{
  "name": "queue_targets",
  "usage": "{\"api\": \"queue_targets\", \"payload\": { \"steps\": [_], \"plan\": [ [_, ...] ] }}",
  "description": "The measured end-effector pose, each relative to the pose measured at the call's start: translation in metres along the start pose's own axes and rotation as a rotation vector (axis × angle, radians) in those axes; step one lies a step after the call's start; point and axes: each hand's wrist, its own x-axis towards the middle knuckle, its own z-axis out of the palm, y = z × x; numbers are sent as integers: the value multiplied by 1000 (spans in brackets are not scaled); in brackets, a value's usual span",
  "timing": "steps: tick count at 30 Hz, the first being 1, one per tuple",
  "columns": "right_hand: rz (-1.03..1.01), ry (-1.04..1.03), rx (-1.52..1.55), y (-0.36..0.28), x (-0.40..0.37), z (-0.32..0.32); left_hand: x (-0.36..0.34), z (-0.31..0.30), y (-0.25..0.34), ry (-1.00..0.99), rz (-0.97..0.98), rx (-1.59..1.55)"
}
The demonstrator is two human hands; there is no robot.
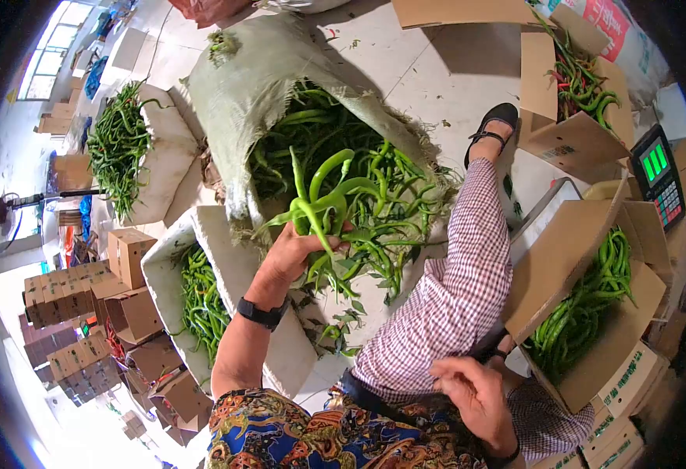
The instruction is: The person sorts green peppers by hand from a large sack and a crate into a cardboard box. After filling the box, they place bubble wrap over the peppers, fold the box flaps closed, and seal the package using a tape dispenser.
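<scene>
My left hand, with a dark watch on its wrist, is closed around a bunch of long green chili peppers. It is raised over the mouth of a pale green woven sack, which lies on its side with loose peppers spilling out. Over my lap, near the checked trouser leg, is my right hand. Its fingers are loosely bent with the thumb apart, and I see nothing in it. Beyond it on the right, a cardboard box holds green peppers.
White foam boxes with green peppers stand at the left. Another pepper-filled carton sits at the upper right, near a scale display. Stacked cartons fill the far left. Leaves and stray peppers litter the floor.
</scene>
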Motion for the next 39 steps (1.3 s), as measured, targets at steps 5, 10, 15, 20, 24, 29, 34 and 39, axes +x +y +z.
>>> {"api": "queue_targets", "payload": {
  "steps": [5, 10, 15, 20, 24, 29, 34, 39],
  "plan": [
    [-68, 20, 91, -6, 17, 12, -64, -5, 26, -116, 27, 9],
    [-398, 236, -227, -39, 44, 12, -99, -16, 37, -386, 60, 47],
    [-931, 191, -488, -94, 81, 39, -125, 5, 57, -604, -55, 61],
    [-388, -220, -412, -101, 86, 39, -138, 13, 52, -597, -173, 17],
    [-378, -439, -306, -71, 87, 39, -147, 21, 36, -640, -232, -72],
    [-99, -420, -1, -73, 71, 23, -152, 22, 22, -634, -201, -154],
    [-53, -166, 400, -56, 59, -10, -155, 15, 5, -482, -154, -212],
    [-97, -49, 906, -27, 46, -49, -158, -4, -17, -419, -109, -408]
  ]
}}
